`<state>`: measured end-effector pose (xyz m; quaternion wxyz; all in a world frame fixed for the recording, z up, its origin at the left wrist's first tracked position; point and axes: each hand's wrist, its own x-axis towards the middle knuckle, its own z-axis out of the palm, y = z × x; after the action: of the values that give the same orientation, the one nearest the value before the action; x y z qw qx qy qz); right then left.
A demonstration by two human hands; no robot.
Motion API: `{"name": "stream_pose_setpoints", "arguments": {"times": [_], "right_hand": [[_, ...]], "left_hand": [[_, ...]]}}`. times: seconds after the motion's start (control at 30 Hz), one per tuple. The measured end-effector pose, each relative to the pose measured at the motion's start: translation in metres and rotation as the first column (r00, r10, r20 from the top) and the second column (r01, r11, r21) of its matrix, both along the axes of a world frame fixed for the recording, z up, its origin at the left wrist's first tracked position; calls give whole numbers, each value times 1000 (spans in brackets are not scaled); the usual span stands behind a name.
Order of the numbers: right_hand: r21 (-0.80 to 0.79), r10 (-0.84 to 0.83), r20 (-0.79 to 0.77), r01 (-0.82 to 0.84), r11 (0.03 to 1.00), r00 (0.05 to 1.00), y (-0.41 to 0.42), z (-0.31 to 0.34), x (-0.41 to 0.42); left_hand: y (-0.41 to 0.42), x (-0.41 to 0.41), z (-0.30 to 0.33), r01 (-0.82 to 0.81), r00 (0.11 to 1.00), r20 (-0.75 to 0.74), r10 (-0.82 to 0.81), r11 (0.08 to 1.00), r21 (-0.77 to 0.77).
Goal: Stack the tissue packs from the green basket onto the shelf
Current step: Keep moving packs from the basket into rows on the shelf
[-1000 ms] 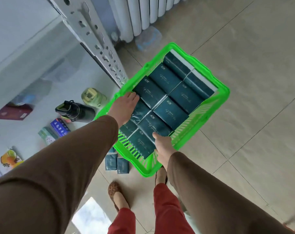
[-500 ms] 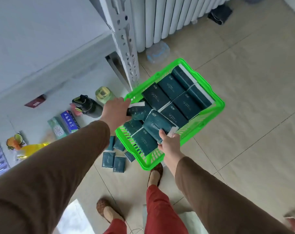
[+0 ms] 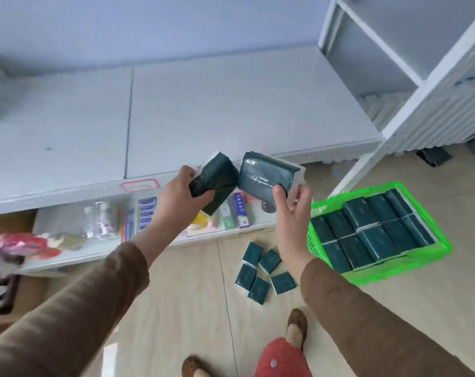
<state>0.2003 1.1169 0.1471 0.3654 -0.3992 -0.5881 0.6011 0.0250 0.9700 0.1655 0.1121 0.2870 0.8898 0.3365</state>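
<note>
Both hands have lifted out of the green plastic basket, each now carrying one pack toward the wide pale grey shelf, which lies just beyond and below the packs. About ten packs remain in the basket on the floor at right; five small dark green packs lie loose on the tiles. The right hand pinches a dark green plastic-wrapped tissue pack, long axis sideways; the left hand grips a second tissue pack, tilted.
</note>
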Motion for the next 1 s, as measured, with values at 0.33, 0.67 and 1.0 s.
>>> {"name": "stream_pose_setpoints", "arguments": {"times": [0.33,0.67,1.0], "right_hand": [[87,337,-127,-328,941,933,-162,72,-215],[94,610,-135,-602,793,781,-264,62,-428],[70,725,159,-740,669,670,-353,31,-566]], "left_hand": [[-232,-167,85,-283,942,-168,290,957,68],[-364,-344,96,-411,892,-238,384,909,-71],[-477,-508,80,-391,892,-370,258,852,-348]]}}
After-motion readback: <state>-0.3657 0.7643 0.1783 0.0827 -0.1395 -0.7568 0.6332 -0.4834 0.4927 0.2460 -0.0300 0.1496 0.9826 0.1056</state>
